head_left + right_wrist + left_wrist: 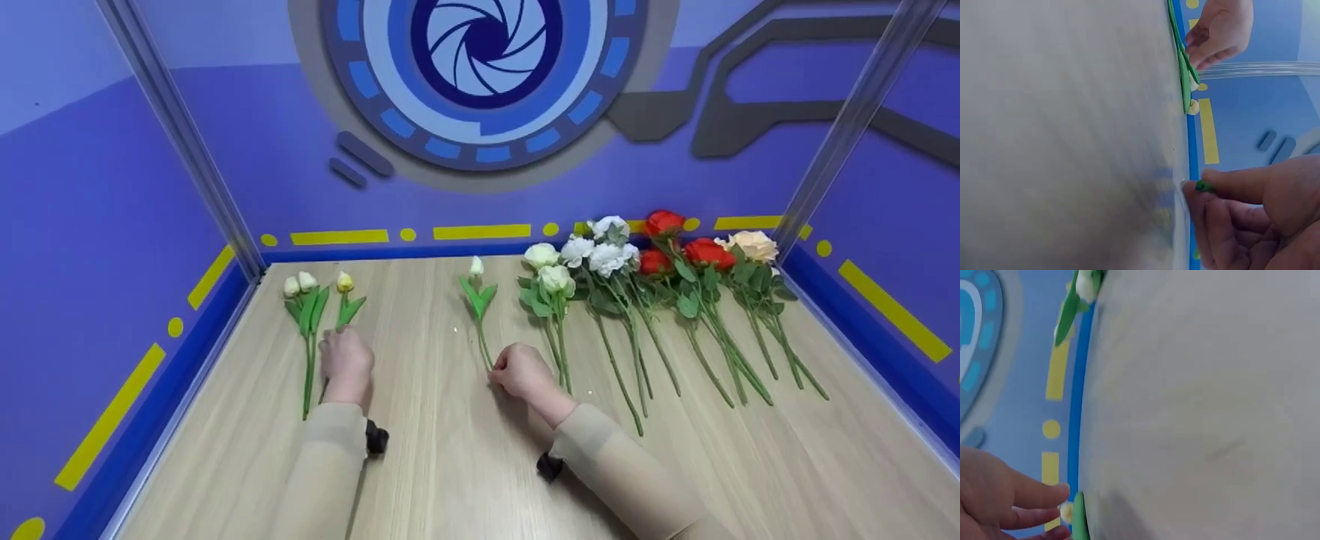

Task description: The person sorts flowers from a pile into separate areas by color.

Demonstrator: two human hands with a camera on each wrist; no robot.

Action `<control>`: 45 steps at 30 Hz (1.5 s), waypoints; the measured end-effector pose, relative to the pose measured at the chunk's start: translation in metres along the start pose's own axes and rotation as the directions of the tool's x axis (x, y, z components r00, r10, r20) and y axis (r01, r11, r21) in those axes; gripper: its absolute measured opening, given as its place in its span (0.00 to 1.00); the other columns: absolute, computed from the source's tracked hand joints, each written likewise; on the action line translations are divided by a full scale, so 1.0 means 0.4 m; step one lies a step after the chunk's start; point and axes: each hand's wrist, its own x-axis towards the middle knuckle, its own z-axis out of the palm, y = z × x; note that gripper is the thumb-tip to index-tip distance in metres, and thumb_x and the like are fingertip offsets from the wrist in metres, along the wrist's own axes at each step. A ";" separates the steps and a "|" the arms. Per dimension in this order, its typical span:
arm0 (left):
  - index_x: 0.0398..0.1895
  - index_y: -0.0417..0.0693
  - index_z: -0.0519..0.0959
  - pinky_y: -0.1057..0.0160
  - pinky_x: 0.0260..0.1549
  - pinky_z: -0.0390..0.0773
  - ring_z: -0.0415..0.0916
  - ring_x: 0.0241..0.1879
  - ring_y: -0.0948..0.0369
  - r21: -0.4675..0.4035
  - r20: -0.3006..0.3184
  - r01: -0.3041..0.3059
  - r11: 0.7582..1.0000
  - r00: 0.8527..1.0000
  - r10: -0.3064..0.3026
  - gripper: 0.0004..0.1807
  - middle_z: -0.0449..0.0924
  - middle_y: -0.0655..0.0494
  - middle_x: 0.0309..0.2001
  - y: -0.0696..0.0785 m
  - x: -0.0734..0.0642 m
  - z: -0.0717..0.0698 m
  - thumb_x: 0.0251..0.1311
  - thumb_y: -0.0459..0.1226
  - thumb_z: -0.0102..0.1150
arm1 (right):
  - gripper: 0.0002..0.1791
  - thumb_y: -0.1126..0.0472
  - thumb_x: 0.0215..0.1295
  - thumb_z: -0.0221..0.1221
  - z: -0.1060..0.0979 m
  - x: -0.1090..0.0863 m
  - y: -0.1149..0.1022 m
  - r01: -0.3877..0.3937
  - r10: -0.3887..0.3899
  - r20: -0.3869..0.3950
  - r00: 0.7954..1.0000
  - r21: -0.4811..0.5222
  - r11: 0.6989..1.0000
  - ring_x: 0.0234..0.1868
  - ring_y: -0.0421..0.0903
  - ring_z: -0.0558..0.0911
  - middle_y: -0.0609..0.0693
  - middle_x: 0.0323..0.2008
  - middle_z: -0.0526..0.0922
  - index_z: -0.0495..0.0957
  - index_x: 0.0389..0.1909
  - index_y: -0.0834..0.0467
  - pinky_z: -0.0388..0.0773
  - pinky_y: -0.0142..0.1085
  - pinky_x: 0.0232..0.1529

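My right hand (523, 371) pinches the lower stem of a single white tulip (478, 300) between thumb and fingertips. The cut end of that green stem (1203, 186) pokes out from the pinch in the right wrist view. On the left, my left hand (347, 362) is low over the stem of a yellow tulip (345, 283), hiding part of it. Its fingers are loosely extended in the left wrist view, near a green leaf (1079, 517), with no stem visible between them. Two white tulips (304, 300) lie just left of that hand.
To the right lie pale green-white roses (556, 280), white flowers (609, 255), red roses (709, 253) and a peach flower (752, 245), stems toward me. Blue-purple panels (240, 150) wall the wooden table (420, 465) at the back and sides.
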 end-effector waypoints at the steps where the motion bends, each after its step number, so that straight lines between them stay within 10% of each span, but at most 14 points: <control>1: 0.57 0.20 0.72 0.37 0.61 0.72 0.69 0.62 0.29 0.038 0.010 0.019 0.999 1.000 -0.020 0.17 0.69 0.20 0.62 -0.008 0.006 -0.005 0.72 0.26 0.41 | 0.11 0.66 0.54 0.70 0.001 0.004 -0.002 -0.005 0.006 0.008 1.000 -0.025 1.000 0.19 0.39 0.71 0.43 0.16 0.76 0.81 0.16 0.59 0.70 0.31 0.25; 13: 0.56 0.18 0.72 0.38 0.58 0.76 0.72 0.59 0.31 0.130 0.102 0.108 0.986 0.987 -0.121 0.20 0.73 0.21 0.57 -0.043 0.034 -0.009 0.74 0.27 0.34 | 0.20 0.63 0.51 0.74 0.013 0.035 -0.032 -0.060 0.072 0.065 0.995 -0.174 0.983 0.16 0.43 0.72 0.43 0.09 0.71 0.74 0.09 0.54 0.70 0.34 0.24; 22: 0.34 0.25 0.82 0.39 0.50 0.79 0.78 0.51 0.33 0.179 0.128 -0.019 0.984 0.992 -0.004 0.18 0.81 0.23 0.46 -0.040 0.021 -0.027 0.69 0.25 0.40 | 0.22 0.61 0.58 0.70 0.018 0.028 -0.025 -0.074 0.096 0.122 0.988 -0.174 0.982 0.07 0.38 0.68 0.42 0.03 0.67 0.77 0.06 0.56 0.64 0.30 0.16; 29: 0.30 0.34 0.79 0.48 0.40 0.81 0.75 0.35 0.52 0.015 0.165 0.022 1.000 0.986 -0.024 0.16 0.84 0.32 0.41 -0.018 0.019 -0.051 0.68 0.25 0.40 | 0.23 0.58 0.58 0.72 0.019 0.027 -0.028 -0.081 0.103 0.124 0.987 -0.176 0.981 0.07 0.38 0.69 0.43 0.03 0.68 0.78 0.07 0.58 0.66 0.31 0.17; 39: 0.36 0.30 0.79 0.53 0.44 0.81 0.72 0.38 0.51 -0.086 0.198 0.058 0.995 0.979 -0.040 0.06 0.80 0.38 0.38 0.015 0.029 -0.041 0.58 0.23 0.53 | 0.25 0.57 0.61 0.69 0.005 0.024 -0.033 -0.081 0.106 0.129 0.986 -0.184 0.979 0.11 0.42 0.72 0.43 0.04 0.68 0.74 0.06 0.55 0.68 0.33 0.21; 45: 0.28 0.39 0.77 0.66 0.25 0.74 0.73 0.26 0.60 -0.289 0.275 0.162 0.943 0.958 -0.080 0.05 0.75 0.53 0.26 0.041 0.025 -0.035 0.61 0.25 0.60 | 0.23 0.55 0.65 0.68 -0.002 0.026 -0.044 -0.068 0.085 0.078 0.993 -0.198 0.978 0.17 0.46 0.76 0.47 0.10 0.76 0.76 0.11 0.56 0.79 0.39 0.31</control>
